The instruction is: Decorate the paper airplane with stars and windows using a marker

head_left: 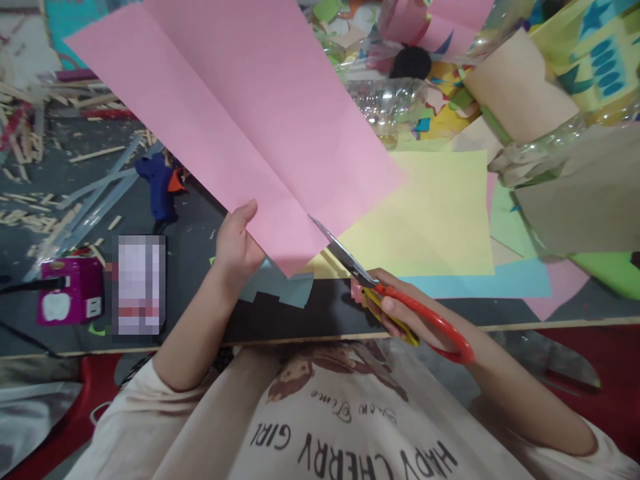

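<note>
A large sheet of pink paper [240, 127] with a lengthwise crease is held up over the table. My left hand [237, 247] grips its lower left edge, thumb on top. My right hand [395, 307] holds scissors [425, 317] with one red and one yellow handle. The scissor blades point up and left and meet the sheet near its lower corner, along the crease. Beneath lie a yellow sheet [430, 213] and a light blue sheet [485, 287].
A blue glue gun [159, 187], wooden sticks [97, 154] and a purple box [71, 291] lie at the left. Plastic bottles [385, 107], paper scraps and a brown cardboard piece [585, 193] crowd the back and right. The table's front edge [280, 340] runs near my body.
</note>
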